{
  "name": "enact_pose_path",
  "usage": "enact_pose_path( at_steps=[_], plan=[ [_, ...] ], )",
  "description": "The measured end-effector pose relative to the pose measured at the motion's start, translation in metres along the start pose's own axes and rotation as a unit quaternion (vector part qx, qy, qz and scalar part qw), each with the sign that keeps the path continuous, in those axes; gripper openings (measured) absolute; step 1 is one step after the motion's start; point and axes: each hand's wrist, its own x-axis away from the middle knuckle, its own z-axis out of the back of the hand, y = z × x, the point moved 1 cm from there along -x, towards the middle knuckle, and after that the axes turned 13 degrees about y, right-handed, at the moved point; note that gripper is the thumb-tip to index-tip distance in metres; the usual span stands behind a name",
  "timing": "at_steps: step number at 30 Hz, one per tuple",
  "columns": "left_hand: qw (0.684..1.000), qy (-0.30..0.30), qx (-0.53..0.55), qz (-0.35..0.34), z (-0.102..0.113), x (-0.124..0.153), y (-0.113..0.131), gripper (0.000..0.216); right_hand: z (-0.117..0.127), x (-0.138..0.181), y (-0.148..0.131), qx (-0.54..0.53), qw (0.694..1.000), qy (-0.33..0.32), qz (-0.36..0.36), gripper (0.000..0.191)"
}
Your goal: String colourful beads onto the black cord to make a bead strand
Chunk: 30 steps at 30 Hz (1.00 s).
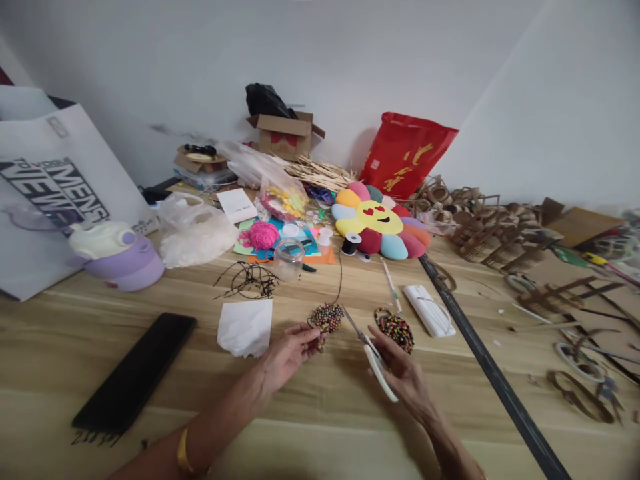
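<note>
My left hand is closed on a woven cluster of small multicoloured beads, held just above the wooden table. From the cluster a dark cord runs up toward a spool of black thread. My right hand grips a pair of white-handled scissors, whose metal blades point at the right edge of the beadwork. Whether the blades touch the cord, I cannot tell. Just beyond my right hand lies a coil of strung beads. A crumpled white tissue rests to the left of my left hand.
At left are a black phone and a purple pot-shaped container. Behind my hands stand a glass jar, loose black cords and a flower cushion. A dark strip crosses the table at right, beside woven pieces.
</note>
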Motion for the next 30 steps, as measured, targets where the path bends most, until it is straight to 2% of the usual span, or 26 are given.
enact_pose_path(
  at_steps=[2, 5, 8, 11, 21, 30],
  plan=[
    [1.000, 0.010, 0.010, 0.003, -0.001, 0.000, 0.000, 0.017, -0.010, -0.001, -0.005, 0.032, 0.999, -0.028, 0.016, 0.063],
    [1.000, 0.016, 0.023, 0.004, -0.003, 0.001, 0.000, 0.016, -0.020, 0.002, -0.012, 0.076, 0.994, -0.028, 0.067, 0.059],
    [0.999, 0.012, 0.034, 0.006, -0.006, 0.001, -0.002, 0.015, -0.025, 0.007, -0.015, 0.111, 0.985, -0.034, 0.124, 0.059],
    [0.999, 0.011, 0.041, 0.010, -0.007, -0.001, -0.006, 0.015, -0.027, 0.012, -0.016, 0.143, 0.975, -0.067, 0.155, 0.059],
    [0.999, -0.014, 0.036, 0.011, -0.008, -0.002, -0.014, 0.025, -0.030, 0.017, -0.015, 0.183, 0.966, -0.110, 0.144, 0.065],
    [1.000, -0.020, 0.013, 0.008, -0.011, 0.000, -0.019, 0.026, -0.031, 0.026, -0.004, 0.252, 0.946, -0.081, 0.186, 0.072]
  ],
)
